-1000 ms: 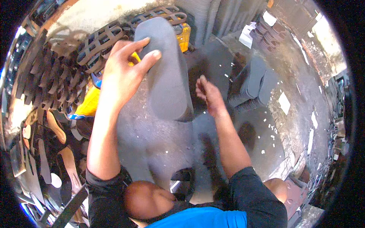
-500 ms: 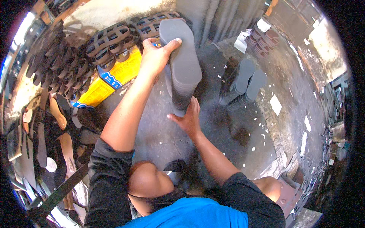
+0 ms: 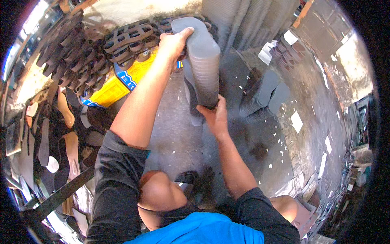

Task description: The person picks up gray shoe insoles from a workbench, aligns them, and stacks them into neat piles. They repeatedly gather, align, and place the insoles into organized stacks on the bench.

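Observation:
A tall stack of grey, foot-shaped soles [image 3: 204,57] is between my hands, tilted so that its layered edges face me. My left hand [image 3: 174,44] grips the top of the stack, thumb on the uppermost sole, other fingers mostly hidden on the far side. Low on the stack, my right hand [image 3: 216,117] cups the bottom end, thumb to the left and fingers at the right side. Just behind and left of the held stack, more dark grey soles [image 3: 191,97] show in part.
Two more sole stacks [image 3: 260,93] stand on the floor to the right. Dark strapped sandals [image 3: 130,34] sit on a yellow and blue box [image 3: 107,90] at the far left. Loose sole pieces [image 3: 67,110] lie on the left. White scraps [image 3: 296,122] dot the floor at right.
The held stack has tipped so more of its layered side shows, and its lower end has moved slightly right with my right hand. The whole view has shifted a little.

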A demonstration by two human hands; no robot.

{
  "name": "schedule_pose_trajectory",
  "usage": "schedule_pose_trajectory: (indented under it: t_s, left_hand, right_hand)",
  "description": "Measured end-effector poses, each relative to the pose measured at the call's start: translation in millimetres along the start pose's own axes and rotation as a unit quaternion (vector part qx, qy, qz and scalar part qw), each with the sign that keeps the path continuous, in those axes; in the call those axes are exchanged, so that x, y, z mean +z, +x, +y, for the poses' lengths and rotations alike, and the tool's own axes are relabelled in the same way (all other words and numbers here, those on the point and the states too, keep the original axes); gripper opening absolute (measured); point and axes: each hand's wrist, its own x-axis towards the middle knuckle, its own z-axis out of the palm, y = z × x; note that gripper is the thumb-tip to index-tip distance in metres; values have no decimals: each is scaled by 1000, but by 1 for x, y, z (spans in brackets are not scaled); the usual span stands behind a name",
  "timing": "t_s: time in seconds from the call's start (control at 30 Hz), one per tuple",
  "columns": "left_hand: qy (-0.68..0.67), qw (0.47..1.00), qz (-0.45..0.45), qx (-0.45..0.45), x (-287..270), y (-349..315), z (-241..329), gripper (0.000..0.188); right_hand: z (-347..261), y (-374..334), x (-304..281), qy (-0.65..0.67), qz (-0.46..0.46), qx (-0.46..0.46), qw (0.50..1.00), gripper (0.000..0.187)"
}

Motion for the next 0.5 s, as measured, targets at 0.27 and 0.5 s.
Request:
schedule_pose_trajectory:
  t_s: [0.27, 0.5]
  left_hand:
    - [-162, 985, -64, -14, -94, -12, 7, 52]
    - [-109, 987, 95, -68, -272, -153, -167, 44]
  right_hand:
    - [-52, 7, -1, 2, -70, -41, 997, 75]
    - [-2, -81, 54, -10, -283, -222, 933, 77]
